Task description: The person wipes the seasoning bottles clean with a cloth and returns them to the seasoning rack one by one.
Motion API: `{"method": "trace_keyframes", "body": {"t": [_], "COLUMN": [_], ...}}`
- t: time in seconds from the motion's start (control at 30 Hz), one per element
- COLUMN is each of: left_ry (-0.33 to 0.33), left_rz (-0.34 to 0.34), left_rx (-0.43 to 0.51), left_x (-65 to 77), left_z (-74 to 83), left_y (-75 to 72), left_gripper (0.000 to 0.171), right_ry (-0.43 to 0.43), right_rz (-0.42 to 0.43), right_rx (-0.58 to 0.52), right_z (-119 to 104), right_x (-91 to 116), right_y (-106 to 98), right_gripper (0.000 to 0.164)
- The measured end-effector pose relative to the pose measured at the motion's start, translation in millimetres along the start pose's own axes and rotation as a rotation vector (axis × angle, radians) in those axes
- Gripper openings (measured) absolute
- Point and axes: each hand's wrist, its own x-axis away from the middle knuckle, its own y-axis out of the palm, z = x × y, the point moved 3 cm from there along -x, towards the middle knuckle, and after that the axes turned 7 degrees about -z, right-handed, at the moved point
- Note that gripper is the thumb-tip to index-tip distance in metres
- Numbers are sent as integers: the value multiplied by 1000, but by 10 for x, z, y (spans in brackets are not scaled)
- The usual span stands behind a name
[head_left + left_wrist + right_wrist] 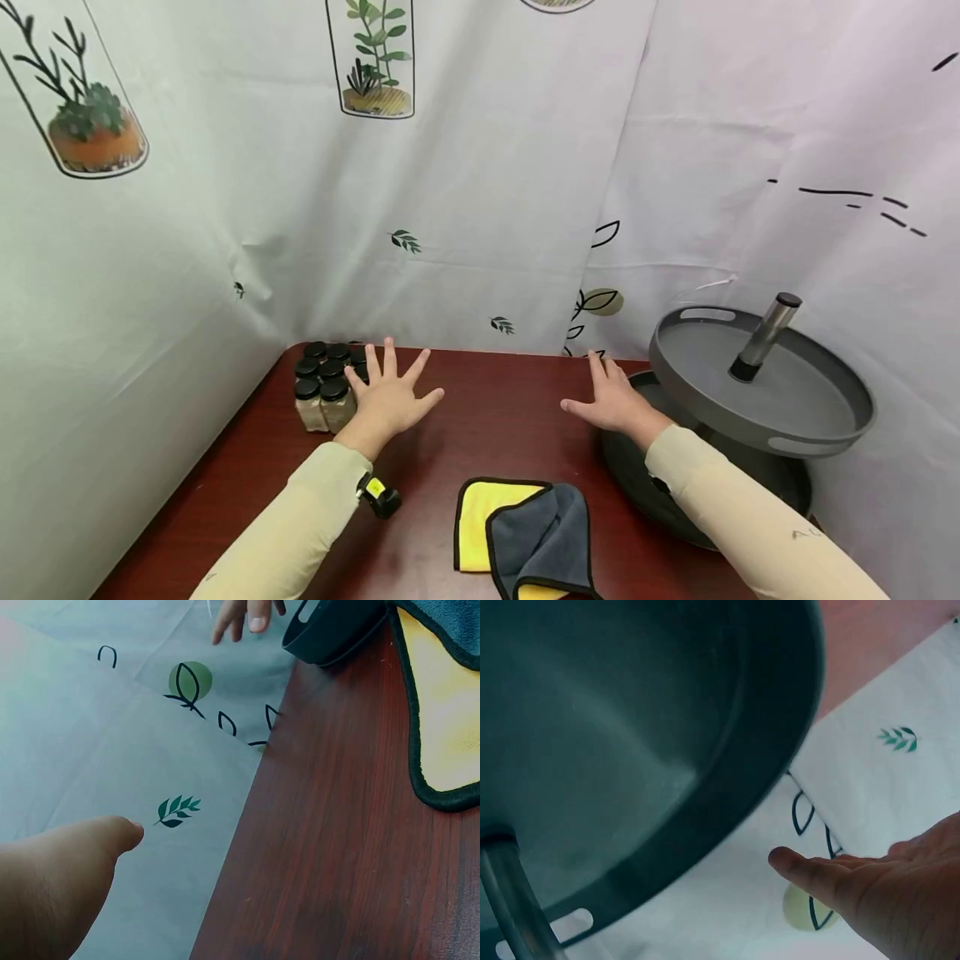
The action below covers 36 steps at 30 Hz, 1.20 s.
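Observation:
My left hand (388, 400) is raised over the table with fingers spread and nothing in it. Just left of it stands a group of small jars (335, 408) with black lids, partly covered by the hand in the head view. My right hand (618, 400) reaches out beside a grey two-tier round tray (802, 367), fingers straight, holding nothing. In the right wrist view the tray's rim (780, 735) curves close by that hand's thumb. On the table between my forearms lies a folded yellow and grey cloth (536, 533) with black edging.
The dark red wooden table (480, 417) meets a white printed curtain (480, 208) at the back and the left. A metal post (767, 337) rises from the tray's upper tier, and its wider lower tier (780, 483) lies under my right forearm.

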Motion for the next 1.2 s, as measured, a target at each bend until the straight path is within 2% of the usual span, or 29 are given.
{"method": "trace_keyframes", "body": {"t": [0.1, 0.17, 0.27, 0.33, 0.4, 0.47, 0.57, 0.67, 0.77, 0.97, 1.07, 1.2], "left_ry": [17, 33, 30, 1, -32, -50, -32, 14, 59, 152, 229, 309], "left_rz": [66, 149, 284, 327, 317, 262, 178, 156, 169, 208, 244, 275], "left_rx": [3, 0, -8, -1, 18, 42, 55, 43, 29, 31, 71, 130], "left_x": [16, 32, 49, 60, 68, 79, 92, 93, 97, 182, 276, 458], "left_z": [-37, -91, -261, -421, -594, -744, -907, -975, -982, -917, -788, -493], "left_y": [-5, -22, -70, -111, -141, -151, -137, -141, -158, -119, -59, 23], "left_gripper": [77, 73, 62, 54, 50, 46, 40, 29, 22, 24, 25, 24], "right_ry": [-30, -77, -167, -218, -259, -296, -339, -364, -372, -394, -405, -426], "right_rz": [8, 14, 20, 8, -29, -90, -213, -311, -349, -335, -316, -309], "right_rx": [6, 12, 33, 45, 58, 59, 49, 35, 42, 81, 98, 100], "right_z": [-38, -98, -232, -343, -446, -538, -654, -734, -771, -777, -772, -797], "right_x": [20, 68, 192, 301, 414, 521, 669, 777, 834, 889, 924, 987], "right_y": [25, 42, 84, 130, 202, 294, 447, 583, 693, 849, 890, 913], "right_gripper": [105, 102, 96, 92, 89, 85, 81, 81, 81, 83, 84, 86]}}
